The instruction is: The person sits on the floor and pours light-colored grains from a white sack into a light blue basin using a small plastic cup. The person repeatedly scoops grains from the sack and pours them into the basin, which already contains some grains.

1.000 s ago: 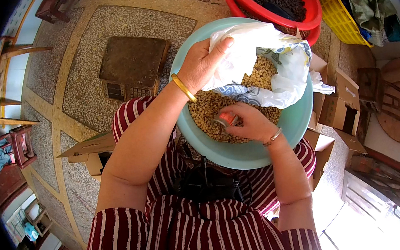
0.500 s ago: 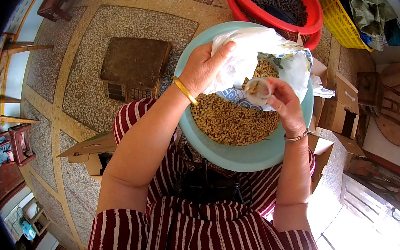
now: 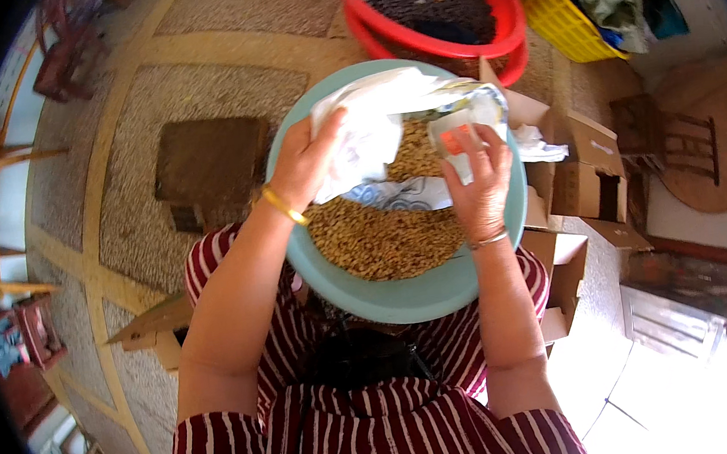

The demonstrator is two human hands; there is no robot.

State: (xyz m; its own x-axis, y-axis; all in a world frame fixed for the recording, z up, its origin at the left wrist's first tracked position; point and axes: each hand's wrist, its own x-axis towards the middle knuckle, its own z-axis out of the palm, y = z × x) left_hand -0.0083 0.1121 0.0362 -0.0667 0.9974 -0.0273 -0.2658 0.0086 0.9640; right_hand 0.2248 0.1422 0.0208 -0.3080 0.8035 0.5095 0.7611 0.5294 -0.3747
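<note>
A pale turquoise basin (image 3: 380, 303) rests over my lap, holding loose tan kernels (image 3: 387, 242) and a white plastic bag (image 3: 359, 143) with blue print. My left hand (image 3: 308, 162) grips the bag's rim at the left, thumb over the plastic. More kernels show inside the bag's opening. My right hand (image 3: 478, 179) is at the bag's right side, fingers curled on a small clear cup (image 3: 458, 142) with an orange-red patch; the cup's shape is partly hidden by fingers and plastic.
Red tubs (image 3: 501, 13) of dark round pieces stand beyond the basin, beside a yellow basket (image 3: 554, 16) of cloths. A squat wooden stool (image 3: 206, 159) is at left, cardboard boxes (image 3: 584, 177) at both sides. A wooden chair (image 3: 688, 149) and round board (image 3: 723, 189) are far right.
My right hand rose from the loose kernels in the basin with the cup and moved up into the bag's right side. My left hand still grips the bag. The view has shifted.
</note>
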